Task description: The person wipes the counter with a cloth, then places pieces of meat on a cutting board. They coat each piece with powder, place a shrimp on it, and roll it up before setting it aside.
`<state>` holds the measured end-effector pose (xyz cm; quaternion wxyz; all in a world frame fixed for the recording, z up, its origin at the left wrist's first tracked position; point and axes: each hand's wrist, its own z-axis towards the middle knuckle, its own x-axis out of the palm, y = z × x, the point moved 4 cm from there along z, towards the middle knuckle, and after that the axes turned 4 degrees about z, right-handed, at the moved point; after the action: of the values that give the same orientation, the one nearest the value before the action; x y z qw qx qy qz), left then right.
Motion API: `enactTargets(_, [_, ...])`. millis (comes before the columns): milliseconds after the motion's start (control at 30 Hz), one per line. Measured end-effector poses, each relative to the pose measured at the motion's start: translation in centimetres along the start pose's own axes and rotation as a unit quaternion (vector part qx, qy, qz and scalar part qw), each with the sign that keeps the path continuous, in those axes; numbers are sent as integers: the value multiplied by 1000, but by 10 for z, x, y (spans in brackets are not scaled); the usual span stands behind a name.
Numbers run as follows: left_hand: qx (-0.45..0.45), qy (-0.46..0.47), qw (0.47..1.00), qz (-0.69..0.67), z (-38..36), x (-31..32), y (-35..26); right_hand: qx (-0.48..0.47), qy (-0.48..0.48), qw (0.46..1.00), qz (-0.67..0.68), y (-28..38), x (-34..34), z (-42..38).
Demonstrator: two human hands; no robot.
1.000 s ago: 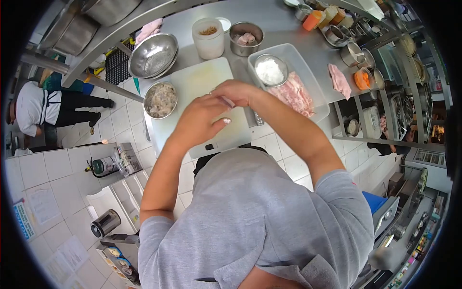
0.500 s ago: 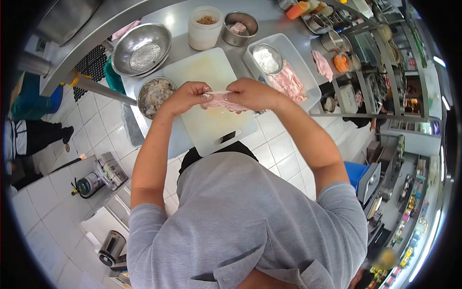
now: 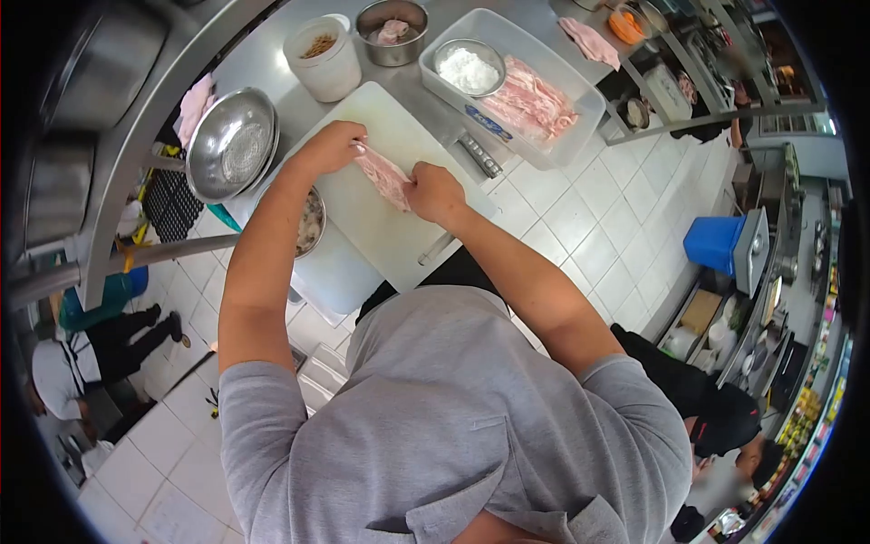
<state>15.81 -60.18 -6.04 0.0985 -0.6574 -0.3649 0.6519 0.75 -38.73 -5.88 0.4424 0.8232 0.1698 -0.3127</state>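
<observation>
A pale pink raw bacon strip (image 3: 385,177) is stretched at a slant over the white cutting board (image 3: 372,245). My left hand (image 3: 337,145) pinches its far end, and my right hand (image 3: 435,192) grips the near end. Partly hidden behind my left forearm is a metal bowl holding what look like raw shrimp (image 3: 311,222). To the right of the board stands a clear plastic tub (image 3: 589,104) with more raw bacon strips (image 3: 530,100) and a metal bowl of white powder (image 3: 469,69). A dark-handled knife (image 3: 478,156) lies between board and tub.
Beyond the board are a white tub (image 3: 324,77) with brown bits and a metal pot (image 3: 391,45) holding pink meat. Steel bowls (image 3: 234,150) stand at left under a shelf rail (image 3: 136,118). Other people (image 3: 68,363) are at the far left and lower right.
My hands have moved apart, pulling the bunched bacon strip into a longer diagonal length. The left hand is now farther out, the right nearer me. The camera view has turned.
</observation>
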Motion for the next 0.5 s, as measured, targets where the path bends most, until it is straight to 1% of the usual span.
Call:
enactTargets(67, [-24, 12, 1000, -13, 9, -2, 8, 15, 8, 1000, -8, 0, -3, 6])
enactTargets(100, [-21, 16, 1000, -13, 9, -1, 7, 19, 25, 999, -19, 0, -3, 7])
enactTargets(167, [-44, -14, 999, -8, 10, -4, 9, 21, 40, 998, -31, -1, -5, 6])
enactTargets(200, [-44, -16, 999, -9, 10, -5, 12, 15, 31, 999, -28, -1, -6, 3])
enactTargets(267, [-96, -67, 993, 24, 6, -6, 20, 7, 26, 999, -26, -2, -4, -2])
enactTargets(300, [-99, -69, 992, 22, 3, -2, 18, 4, 13, 1000, -20, -3, -4, -4])
enactTargets(333, [-113, -172, 971, 120, -4, -3, 13, 0, 1, 1000, -15, -5, -4, -6])
enactTargets(367, [-127, -270, 929, 217, -12, -3, 7, -3, 5, 1000, -18, -6, -2, -9])
enactTargets(433, [-155, -256, 930, 212, -27, 22, -33, -32, -28, 999, -3, -9, -3, -12])
enactTargets(500, [-86, -170, 970, 151, -42, 69, -72, -42, -32, 999, -5, -11, -5, -15])
